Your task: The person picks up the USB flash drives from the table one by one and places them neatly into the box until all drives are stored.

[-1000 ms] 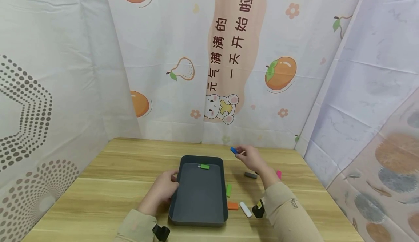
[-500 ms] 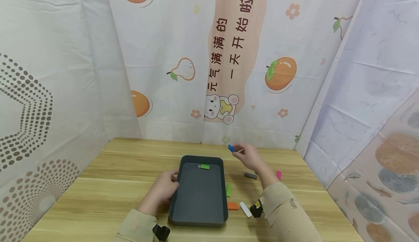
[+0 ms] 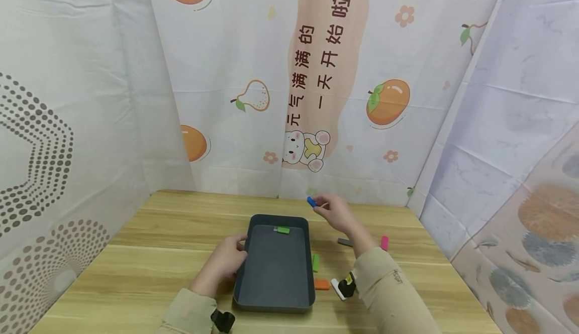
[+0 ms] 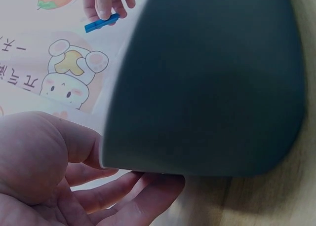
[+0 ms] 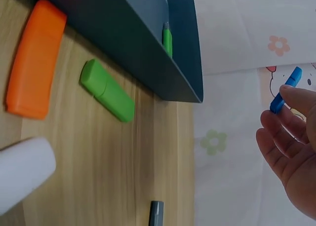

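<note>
A dark grey tray (image 3: 274,273) stands on the table. At its left side, my left hand (image 3: 229,256) holds the wall, with thumb and fingers at the edge in the left wrist view. Inside the tray, near its far end, lies a green USB stick (image 3: 282,230) with its metal plug bare. My right hand (image 3: 333,211) is raised beyond the tray's far right corner. Between thumb and fingertips it pinches a blue USB stick (image 5: 286,90), apart from the tray and the table.
Right of the tray lie a capped green stick (image 5: 107,90), an orange one (image 5: 37,60) and a white one (image 5: 24,171). Farther right are a dark grey stick (image 3: 345,242) and a pink one (image 3: 384,242). Printed curtains (image 3: 226,148) surround the table.
My right hand has moved left and slightly up with the blue USB stick, toward the tray's far side. The left hand and the tray have stayed put.
</note>
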A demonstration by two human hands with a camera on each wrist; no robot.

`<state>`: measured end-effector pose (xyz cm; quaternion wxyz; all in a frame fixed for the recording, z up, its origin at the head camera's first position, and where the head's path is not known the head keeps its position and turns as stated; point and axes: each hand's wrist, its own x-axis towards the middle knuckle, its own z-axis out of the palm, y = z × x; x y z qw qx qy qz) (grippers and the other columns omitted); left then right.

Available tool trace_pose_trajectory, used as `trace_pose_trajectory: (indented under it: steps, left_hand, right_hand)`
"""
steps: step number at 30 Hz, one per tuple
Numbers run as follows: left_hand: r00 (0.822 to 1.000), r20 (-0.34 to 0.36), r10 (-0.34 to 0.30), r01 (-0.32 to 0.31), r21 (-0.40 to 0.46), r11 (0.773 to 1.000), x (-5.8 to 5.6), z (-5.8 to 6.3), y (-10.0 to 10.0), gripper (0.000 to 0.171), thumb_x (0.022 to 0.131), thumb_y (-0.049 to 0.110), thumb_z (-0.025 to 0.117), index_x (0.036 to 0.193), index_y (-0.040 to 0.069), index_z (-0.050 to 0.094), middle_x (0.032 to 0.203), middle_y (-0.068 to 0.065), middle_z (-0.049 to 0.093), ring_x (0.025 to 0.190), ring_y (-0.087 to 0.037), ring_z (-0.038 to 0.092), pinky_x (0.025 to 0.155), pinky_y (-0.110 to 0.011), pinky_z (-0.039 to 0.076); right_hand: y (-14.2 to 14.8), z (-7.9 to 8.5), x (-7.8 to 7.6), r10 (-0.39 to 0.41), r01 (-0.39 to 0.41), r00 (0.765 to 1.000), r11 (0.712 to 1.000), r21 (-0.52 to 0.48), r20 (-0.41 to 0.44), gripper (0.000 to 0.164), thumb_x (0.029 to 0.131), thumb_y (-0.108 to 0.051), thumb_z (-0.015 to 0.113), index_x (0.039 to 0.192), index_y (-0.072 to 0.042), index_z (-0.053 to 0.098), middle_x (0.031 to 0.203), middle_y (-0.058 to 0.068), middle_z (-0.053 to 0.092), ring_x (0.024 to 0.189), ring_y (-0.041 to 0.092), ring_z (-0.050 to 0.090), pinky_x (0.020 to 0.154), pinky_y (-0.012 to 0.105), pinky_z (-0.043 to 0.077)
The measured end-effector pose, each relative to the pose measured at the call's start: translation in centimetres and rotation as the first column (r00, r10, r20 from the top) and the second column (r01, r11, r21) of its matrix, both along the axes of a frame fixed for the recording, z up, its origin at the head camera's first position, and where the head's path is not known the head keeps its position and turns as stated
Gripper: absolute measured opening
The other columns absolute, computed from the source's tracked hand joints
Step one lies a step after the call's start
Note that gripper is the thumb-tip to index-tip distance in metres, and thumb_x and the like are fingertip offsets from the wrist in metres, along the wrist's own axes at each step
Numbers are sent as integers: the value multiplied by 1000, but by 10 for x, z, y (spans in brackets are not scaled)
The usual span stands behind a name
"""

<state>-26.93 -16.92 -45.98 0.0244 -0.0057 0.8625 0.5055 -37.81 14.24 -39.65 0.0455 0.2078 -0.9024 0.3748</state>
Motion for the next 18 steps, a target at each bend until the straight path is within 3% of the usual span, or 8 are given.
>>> trace_pose_trajectory:
  steps: [18]
  left_hand:
    - [1000,-1,-4,4,1,1000,-1,-2,0,57,88,-4,51,145,-7,49,112,-24,65,74,-27,65,42,-42,54]
  right_hand:
    - [-30,0,-4,-7,7,1000,1000,-4,-23,19,97,-10,69,116,-8,71,101,4,71,89,19,68,74,37,59]
